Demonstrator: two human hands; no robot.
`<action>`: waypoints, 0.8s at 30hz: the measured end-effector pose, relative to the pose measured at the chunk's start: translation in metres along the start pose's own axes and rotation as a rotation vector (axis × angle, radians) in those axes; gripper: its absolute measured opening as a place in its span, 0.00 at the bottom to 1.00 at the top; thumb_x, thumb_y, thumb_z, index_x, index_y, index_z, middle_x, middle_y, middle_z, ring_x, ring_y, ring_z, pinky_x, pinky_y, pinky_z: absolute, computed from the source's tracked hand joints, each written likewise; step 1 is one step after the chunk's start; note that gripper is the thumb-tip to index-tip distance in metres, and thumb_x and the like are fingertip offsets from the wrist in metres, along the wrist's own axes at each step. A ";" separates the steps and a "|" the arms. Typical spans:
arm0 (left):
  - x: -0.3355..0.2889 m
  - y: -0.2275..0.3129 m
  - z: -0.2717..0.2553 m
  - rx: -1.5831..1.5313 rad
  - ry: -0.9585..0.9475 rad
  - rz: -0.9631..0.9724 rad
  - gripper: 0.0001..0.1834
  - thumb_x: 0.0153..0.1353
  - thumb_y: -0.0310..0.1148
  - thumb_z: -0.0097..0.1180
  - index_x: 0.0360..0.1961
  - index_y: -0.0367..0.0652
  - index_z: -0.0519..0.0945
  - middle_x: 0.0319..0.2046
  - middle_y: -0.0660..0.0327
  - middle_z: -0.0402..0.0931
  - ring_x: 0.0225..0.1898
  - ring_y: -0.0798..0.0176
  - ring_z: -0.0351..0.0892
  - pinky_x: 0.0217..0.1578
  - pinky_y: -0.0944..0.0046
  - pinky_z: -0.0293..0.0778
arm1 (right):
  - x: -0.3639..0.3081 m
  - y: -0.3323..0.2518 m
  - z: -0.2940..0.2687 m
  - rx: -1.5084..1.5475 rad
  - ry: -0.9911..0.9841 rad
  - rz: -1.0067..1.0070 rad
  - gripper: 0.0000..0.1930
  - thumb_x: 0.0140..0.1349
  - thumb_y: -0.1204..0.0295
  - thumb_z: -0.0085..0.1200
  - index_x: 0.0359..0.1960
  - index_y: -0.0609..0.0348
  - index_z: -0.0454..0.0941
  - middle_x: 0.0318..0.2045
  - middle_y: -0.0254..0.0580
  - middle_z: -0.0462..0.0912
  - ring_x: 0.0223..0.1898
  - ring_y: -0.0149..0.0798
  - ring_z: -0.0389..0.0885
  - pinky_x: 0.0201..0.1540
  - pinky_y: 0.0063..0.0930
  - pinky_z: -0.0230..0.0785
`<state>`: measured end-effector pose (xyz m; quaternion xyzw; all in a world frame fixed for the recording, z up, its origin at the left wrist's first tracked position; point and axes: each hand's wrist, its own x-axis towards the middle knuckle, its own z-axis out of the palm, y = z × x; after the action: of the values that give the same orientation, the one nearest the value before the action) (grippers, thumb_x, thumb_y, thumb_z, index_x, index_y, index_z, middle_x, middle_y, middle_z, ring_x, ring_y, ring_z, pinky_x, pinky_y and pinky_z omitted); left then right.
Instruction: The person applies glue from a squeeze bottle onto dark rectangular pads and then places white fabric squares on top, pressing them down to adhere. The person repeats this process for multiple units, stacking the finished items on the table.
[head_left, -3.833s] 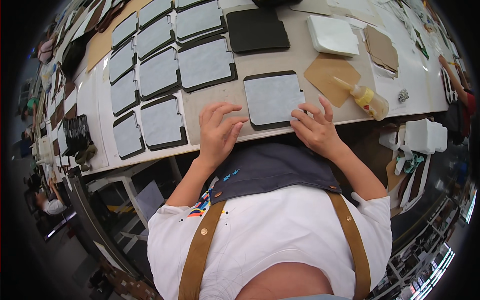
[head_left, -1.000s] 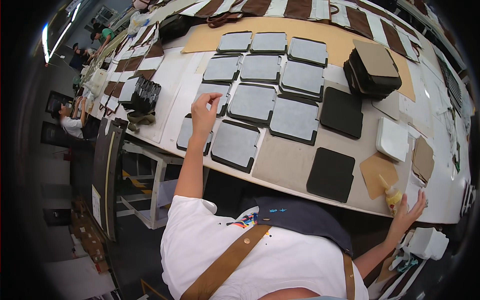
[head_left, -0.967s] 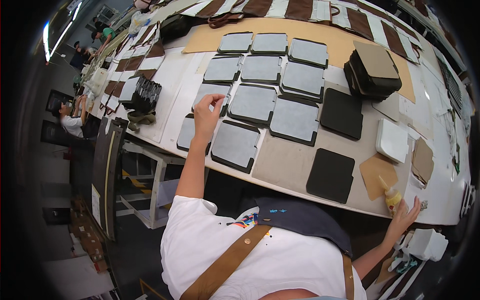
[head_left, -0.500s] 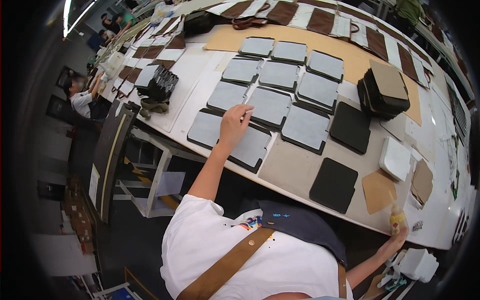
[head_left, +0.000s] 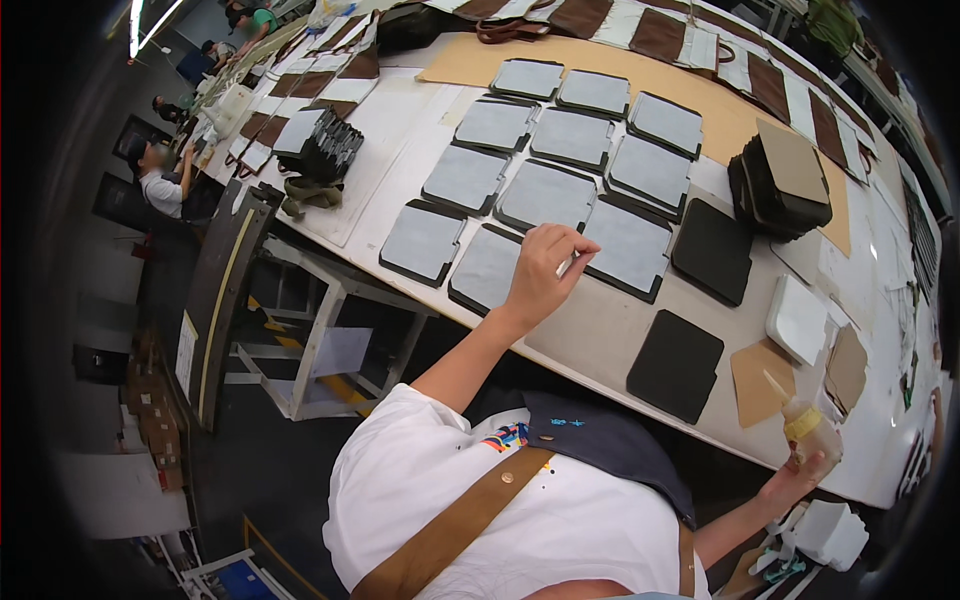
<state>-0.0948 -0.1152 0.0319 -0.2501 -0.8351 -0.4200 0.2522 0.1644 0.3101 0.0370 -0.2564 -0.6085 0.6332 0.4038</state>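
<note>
The left hand (head_left: 545, 268) rests on the table (head_left: 600, 330) with its fingers curled, the fingertips pinching the edge of a grey panel (head_left: 628, 245) just to its right; whether it truly grips that edge I cannot tell. Another grey panel (head_left: 487, 270) lies under the wrist. A bare black pad (head_left: 677, 363) sits to the right, below the fingers. Well apart, the right hand (head_left: 800, 470) wraps closed round a glue bottle (head_left: 806, 425) at the table's near edge.
</note>
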 end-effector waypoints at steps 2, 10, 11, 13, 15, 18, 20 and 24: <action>-0.001 0.006 0.007 -0.021 -0.023 -0.020 0.06 0.54 0.24 0.67 0.31 0.44 0.82 0.31 0.63 0.79 0.37 0.58 0.77 0.45 0.59 0.67 | -0.010 -0.002 0.023 0.023 -0.024 -0.010 0.39 0.61 0.52 0.65 0.68 0.57 0.61 0.63 0.50 0.70 0.63 0.47 0.70 0.60 0.43 0.72; -0.004 0.001 0.026 -0.049 -0.049 0.054 0.08 0.57 0.33 0.68 0.27 0.47 0.79 0.27 0.67 0.78 0.37 0.59 0.76 0.49 0.56 0.63 | -0.042 0.009 0.062 -0.015 0.088 -0.048 0.35 0.60 0.59 0.68 0.64 0.57 0.63 0.57 0.45 0.72 0.59 0.44 0.74 0.59 0.42 0.72; -0.005 -0.001 0.026 -0.050 -0.052 0.048 0.08 0.57 0.33 0.67 0.27 0.47 0.79 0.27 0.67 0.79 0.37 0.59 0.76 0.49 0.56 0.63 | -0.047 0.010 0.066 -0.020 0.089 -0.067 0.35 0.60 0.60 0.68 0.64 0.58 0.63 0.57 0.45 0.72 0.59 0.44 0.74 0.61 0.42 0.70; -0.008 -0.002 0.026 -0.036 -0.049 0.038 0.08 0.59 0.33 0.66 0.27 0.46 0.79 0.28 0.66 0.79 0.38 0.59 0.76 0.50 0.57 0.63 | -0.055 0.010 0.074 -0.072 0.106 -0.111 0.36 0.60 0.61 0.69 0.64 0.58 0.62 0.56 0.48 0.74 0.59 0.45 0.76 0.63 0.41 0.68; -0.011 -0.003 0.028 -0.058 -0.038 0.003 0.06 0.60 0.32 0.66 0.28 0.46 0.80 0.30 0.66 0.80 0.39 0.59 0.76 0.51 0.58 0.63 | -0.061 0.010 0.081 -0.104 0.082 -0.122 0.36 0.60 0.60 0.68 0.64 0.58 0.61 0.56 0.51 0.76 0.58 0.45 0.76 0.64 0.41 0.67; -0.015 0.003 0.033 -0.062 -0.037 -0.044 0.04 0.61 0.30 0.64 0.32 0.45 0.81 0.32 0.65 0.81 0.41 0.60 0.76 0.53 0.59 0.63 | -0.067 0.012 0.086 -0.089 0.056 -0.108 0.35 0.61 0.59 0.68 0.63 0.57 0.61 0.55 0.53 0.77 0.58 0.44 0.75 0.64 0.39 0.67; -0.017 0.006 0.038 -0.066 -0.042 -0.060 0.03 0.61 0.29 0.63 0.34 0.45 0.82 0.34 0.65 0.81 0.42 0.60 0.76 0.53 0.59 0.63 | -0.068 0.015 0.090 -0.123 0.057 -0.145 0.35 0.61 0.59 0.67 0.63 0.57 0.61 0.55 0.53 0.77 0.58 0.44 0.75 0.64 0.39 0.66; -0.024 0.003 0.045 -0.081 -0.030 -0.056 0.04 0.60 0.26 0.63 0.36 0.45 0.82 0.35 0.65 0.81 0.42 0.60 0.76 0.53 0.59 0.64 | -0.070 0.022 0.091 -0.191 0.017 -0.210 0.34 0.63 0.59 0.65 0.64 0.58 0.61 0.57 0.56 0.76 0.59 0.46 0.76 0.63 0.41 0.69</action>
<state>-0.0846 -0.0814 -0.0045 -0.2428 -0.8278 -0.4567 0.2172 0.1234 0.2029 0.0160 -0.2339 -0.6862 0.5243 0.4467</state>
